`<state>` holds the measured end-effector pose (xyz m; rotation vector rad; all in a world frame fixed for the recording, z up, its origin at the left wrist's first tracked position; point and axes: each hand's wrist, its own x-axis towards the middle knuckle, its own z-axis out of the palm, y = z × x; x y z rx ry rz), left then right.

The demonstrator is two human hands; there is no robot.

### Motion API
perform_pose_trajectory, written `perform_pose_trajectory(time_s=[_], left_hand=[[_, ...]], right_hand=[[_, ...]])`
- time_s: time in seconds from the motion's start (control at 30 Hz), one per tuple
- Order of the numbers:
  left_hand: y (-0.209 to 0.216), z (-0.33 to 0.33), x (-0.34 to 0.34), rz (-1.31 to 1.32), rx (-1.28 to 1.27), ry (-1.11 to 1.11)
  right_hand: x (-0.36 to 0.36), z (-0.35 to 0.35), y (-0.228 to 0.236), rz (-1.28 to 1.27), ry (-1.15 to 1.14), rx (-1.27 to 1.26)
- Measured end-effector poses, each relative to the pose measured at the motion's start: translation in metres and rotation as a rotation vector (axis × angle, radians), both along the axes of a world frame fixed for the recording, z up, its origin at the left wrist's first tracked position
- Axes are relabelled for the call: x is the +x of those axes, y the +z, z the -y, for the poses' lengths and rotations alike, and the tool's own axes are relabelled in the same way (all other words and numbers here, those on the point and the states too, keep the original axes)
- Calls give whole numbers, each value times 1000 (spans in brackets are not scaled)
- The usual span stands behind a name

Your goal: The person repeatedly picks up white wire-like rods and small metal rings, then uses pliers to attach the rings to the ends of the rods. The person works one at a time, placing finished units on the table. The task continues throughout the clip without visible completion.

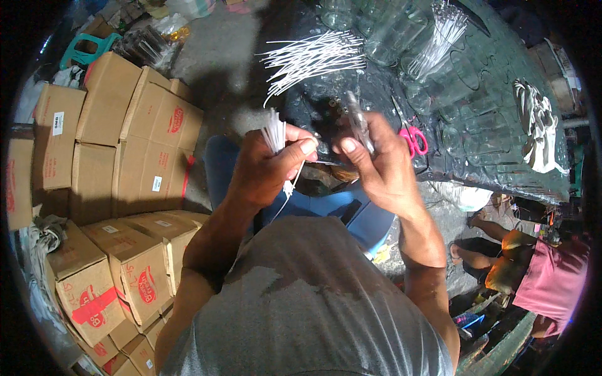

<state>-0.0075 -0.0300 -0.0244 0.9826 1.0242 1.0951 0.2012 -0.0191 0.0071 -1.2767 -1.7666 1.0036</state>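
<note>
In front of my torso, my left hand [266, 163] is closed round a bundle of thin white wick-like strands [273, 135]. One strand hangs below the fist, and the thumb and forefinger pinch at the bundle's right side. My right hand [382, 156], a short gap away, is closed on a slender shiny grey object [358, 119]; glare hides its exact kind. Beyond both hands, a pile of loose white strands [316, 59] lies on the dark table [307, 103]. Pink-handled scissors [412, 140] rest just right of my right hand.
Several clear glass jars [395, 37] and another strand bundle [439, 41] occupy the table's far right. A white cloth bundle [538, 128] lies at its right edge. Cardboard boxes [157, 125] are stacked on my left. A person in pink [555, 279] is at lower right.
</note>
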Motion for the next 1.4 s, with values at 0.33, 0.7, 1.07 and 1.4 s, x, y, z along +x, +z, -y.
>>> perform_pose_trajectory(time_s=[0.33,0.7,1.07,1.4], left_hand=[[8,2,-3,58,235,-16],[13,8,-2,-64,246,-28],[7,3,6,-429,716,72],[31,13,6,-584,567,9]], right_hand=[[29,12,26,521,247,125],[22,6,27,487,300,173],[27,-1,16,417,297,258],[33,-1,11,459,239,157]])
